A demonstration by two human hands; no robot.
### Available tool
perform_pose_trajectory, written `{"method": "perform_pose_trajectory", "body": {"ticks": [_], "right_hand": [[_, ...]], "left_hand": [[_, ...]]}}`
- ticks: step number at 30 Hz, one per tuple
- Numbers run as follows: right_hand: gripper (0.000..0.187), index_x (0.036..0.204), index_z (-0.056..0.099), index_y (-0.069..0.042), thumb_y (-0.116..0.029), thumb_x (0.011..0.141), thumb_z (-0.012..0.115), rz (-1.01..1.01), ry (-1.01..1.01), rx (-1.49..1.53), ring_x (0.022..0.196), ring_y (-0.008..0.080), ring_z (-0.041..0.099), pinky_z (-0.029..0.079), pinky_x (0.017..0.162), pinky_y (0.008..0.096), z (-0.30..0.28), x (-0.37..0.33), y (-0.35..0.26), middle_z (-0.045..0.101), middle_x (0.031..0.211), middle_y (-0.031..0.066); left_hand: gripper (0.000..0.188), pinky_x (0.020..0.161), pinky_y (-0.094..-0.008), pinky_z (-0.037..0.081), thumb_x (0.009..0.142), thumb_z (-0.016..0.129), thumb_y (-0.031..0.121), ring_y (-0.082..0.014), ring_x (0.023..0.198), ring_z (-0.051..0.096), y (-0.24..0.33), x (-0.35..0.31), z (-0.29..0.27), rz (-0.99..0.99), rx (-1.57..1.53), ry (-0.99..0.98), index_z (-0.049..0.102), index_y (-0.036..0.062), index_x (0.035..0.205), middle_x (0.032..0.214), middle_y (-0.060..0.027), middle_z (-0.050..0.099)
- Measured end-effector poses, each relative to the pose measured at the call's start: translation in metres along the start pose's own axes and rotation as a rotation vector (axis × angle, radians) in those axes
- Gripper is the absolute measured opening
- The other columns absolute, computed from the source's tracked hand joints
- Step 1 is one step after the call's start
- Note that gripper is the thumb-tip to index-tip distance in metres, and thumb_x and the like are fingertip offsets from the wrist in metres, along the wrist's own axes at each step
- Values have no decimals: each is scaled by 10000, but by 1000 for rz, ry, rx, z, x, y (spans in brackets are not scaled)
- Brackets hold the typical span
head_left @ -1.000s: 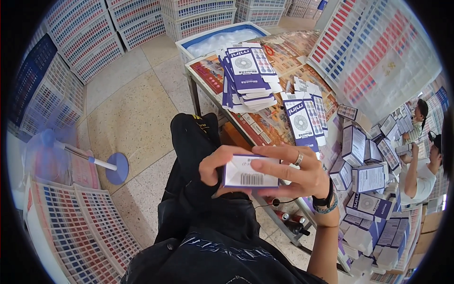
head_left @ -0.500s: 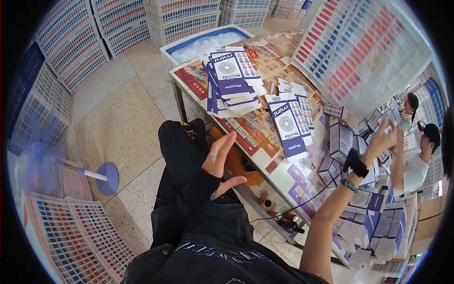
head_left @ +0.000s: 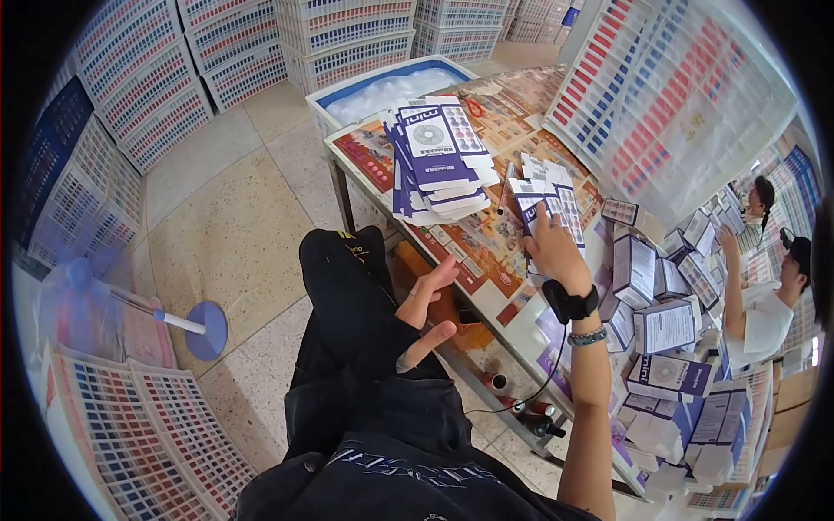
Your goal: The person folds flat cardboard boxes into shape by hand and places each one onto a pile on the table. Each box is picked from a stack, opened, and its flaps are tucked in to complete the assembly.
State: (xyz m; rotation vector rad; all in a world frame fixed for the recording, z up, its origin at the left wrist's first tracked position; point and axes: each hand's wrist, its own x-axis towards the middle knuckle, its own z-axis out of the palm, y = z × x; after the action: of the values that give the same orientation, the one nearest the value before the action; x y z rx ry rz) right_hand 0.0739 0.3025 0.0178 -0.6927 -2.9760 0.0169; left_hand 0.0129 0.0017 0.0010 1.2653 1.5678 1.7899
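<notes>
My right hand point(head_left: 559, 249), with a black watch and a bracelet at the wrist, lies over a small pile of flat purple-and-white cartons point(head_left: 569, 208). Its fingertips touch the top carton, fingers apart, and the hand hides the lower part of that carton. My left hand point(head_left: 427, 306) hovers off the table's near edge, thumb and fingers apart, holding nothing. Left of the small pile lies a taller stack of the same flat cartons point(head_left: 434, 169), printed with a fan.
Folded-up cartons point(head_left: 665, 328) crowd the table's right side. A large white crate point(head_left: 647, 104) leans over the far right. Beyond the table sits a blue-lined tub point(head_left: 395, 91). A standing fan point(head_left: 204, 330) is on the left floor. Another person point(head_left: 760, 313) works at right.
My right hand has come left from the folded boxes to the small pile of flat cartons. My left hand has moved slightly right, still holding nothing. The whole view has shifted a little.
</notes>
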Motion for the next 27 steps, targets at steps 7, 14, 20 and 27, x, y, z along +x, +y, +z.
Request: {"method": "perform_pose_trajectory", "body": {"ticks": [7,14,20,27], "right_hand": [[571,1440,321,22,-203,953,516,-215,12,222,1008,468,586,451,902,500,-29,-21,-1,558,1185,347],[625,1414,358,96,43,818,538,-152,388,193,587,330,610,476,526,404,-105,-68,-71,594,671,209],[794,1461,354,-7,-182,799,756,-726,-184,594,1265,387,486,479,970,407,-123,-132,-153,304,1503,250],[935,1437,434,-69,-215,631,886,-468,228,628,1169,310,484,479,901,369,-104,-107,-144,386,1359,178]], "left_hand": [[959,1112,-450,299,905,462,684,-330,1384,356,-2,1,3,-102,-218,-55,112,55,1539,1464,-232,370],[916,1124,-440,286,935,470,628,-328,1394,343,-12,1,10,-108,-305,-30,88,62,1547,1502,-226,327],[1211,1155,-445,243,774,748,563,-328,1434,278,-85,24,-6,238,-581,92,-81,147,1553,1554,-234,219],[1322,1141,-453,259,682,813,572,-333,1424,292,-37,-32,-10,284,-476,-3,-71,109,1549,1537,-238,234]]}}
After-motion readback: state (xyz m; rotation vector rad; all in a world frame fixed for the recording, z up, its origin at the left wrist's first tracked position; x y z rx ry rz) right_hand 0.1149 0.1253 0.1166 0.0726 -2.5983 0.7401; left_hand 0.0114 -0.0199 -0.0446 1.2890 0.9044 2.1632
